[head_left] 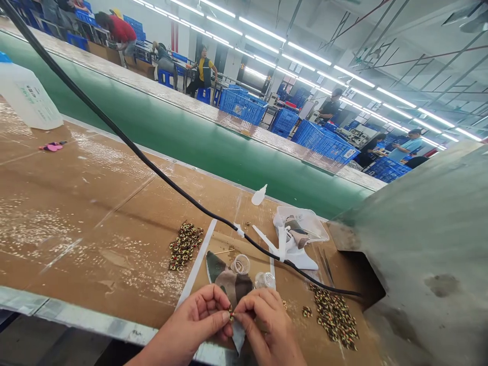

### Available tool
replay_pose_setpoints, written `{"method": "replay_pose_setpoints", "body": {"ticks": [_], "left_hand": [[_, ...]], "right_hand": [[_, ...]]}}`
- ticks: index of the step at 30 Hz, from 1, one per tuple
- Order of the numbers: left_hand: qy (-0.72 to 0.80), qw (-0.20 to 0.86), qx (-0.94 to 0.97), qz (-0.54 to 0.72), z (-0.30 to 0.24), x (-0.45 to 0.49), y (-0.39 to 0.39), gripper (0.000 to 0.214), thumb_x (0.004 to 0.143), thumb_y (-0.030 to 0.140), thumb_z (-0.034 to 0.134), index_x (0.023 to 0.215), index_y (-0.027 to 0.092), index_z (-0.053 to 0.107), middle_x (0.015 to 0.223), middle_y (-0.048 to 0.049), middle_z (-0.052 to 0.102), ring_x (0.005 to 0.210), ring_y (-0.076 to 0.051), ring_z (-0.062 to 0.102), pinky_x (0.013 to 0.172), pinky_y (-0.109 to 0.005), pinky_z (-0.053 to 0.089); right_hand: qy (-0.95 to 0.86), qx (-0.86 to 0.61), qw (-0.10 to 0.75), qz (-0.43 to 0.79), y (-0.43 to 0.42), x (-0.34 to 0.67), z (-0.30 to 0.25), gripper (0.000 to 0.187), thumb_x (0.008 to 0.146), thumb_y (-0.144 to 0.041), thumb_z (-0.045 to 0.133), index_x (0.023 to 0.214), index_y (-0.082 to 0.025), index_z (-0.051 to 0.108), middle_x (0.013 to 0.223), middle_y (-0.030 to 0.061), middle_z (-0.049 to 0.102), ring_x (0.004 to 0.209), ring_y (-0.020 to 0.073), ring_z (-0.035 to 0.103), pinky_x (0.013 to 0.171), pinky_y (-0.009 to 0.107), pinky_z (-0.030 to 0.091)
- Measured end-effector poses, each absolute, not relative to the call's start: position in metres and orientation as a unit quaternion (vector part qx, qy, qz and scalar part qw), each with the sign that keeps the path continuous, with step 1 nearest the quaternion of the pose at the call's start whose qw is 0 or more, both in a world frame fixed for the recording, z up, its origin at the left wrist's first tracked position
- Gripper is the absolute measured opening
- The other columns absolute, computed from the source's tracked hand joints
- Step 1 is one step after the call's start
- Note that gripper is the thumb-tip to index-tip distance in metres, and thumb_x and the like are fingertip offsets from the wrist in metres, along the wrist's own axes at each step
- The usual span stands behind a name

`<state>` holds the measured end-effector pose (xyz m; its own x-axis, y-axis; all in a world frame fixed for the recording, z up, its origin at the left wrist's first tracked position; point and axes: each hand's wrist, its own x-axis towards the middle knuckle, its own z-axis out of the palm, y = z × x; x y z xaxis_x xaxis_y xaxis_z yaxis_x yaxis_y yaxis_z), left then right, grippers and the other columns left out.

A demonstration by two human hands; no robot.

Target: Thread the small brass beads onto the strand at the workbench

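Thumb and fingers of my left hand (206, 315) pinch a small dark piece with yellow and red marks (231, 314). My right hand (267, 320) has its fingertips closed at the right side of that same piece. Beneath both hands lies a camouflage cloth (229, 282), partly hidden by my fingers. Just beyond them stand two small clear plastic cups, a farther one (241, 264) and a nearer one (264, 280). One pile of similar small pieces (185, 245) sits to the left, and another pile (336, 317) to the right.
A black cable (125, 142) crosses over the cardboard-covered table (125, 203). Toward the back right are a clear tray (318, 229) with cloth scraps, a white nozzle (259, 195) and tweezers (326, 265). A metal housing (427, 254) bounds the right; a green conveyor belt (183, 142) runs beyond.
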<state>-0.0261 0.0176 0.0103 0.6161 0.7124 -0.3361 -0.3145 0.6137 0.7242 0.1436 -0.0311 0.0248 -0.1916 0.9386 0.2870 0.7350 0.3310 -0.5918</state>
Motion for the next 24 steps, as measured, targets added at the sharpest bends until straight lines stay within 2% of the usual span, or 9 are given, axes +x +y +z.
{"method": "replay_pose_setpoints", "body": {"ticks": [11,24], "left_hand": [[0.317,0.846,0.311,0.296,0.011,-0.025,0.017,0.02,0.067,0.023,0.075,0.07,0.017,0.056,0.057,0.0029,0.063,0.055,-0.011,0.056,0.056,-0.023,0.043],[0.328,0.852,0.281,0.297,0.013,-0.025,0.016,0.021,0.065,0.022,0.075,0.07,0.016,0.056,0.055,0.0022,0.065,0.054,-0.011,0.057,0.057,-0.024,0.043]], "right_hand": [[-0.774,-0.544,0.312,0.091,-0.032,0.139,0.032,0.014,0.087,-0.012,0.048,0.083,-0.022,0.055,0.076,-0.0017,0.06,0.07,0.013,0.054,0.073,0.029,0.037],[-0.76,-0.547,0.334,0.104,-0.031,0.136,0.021,0.015,0.087,-0.01,0.047,0.083,-0.022,0.055,0.078,0.0,0.059,0.073,0.0145,0.054,0.071,0.029,0.041]]}}
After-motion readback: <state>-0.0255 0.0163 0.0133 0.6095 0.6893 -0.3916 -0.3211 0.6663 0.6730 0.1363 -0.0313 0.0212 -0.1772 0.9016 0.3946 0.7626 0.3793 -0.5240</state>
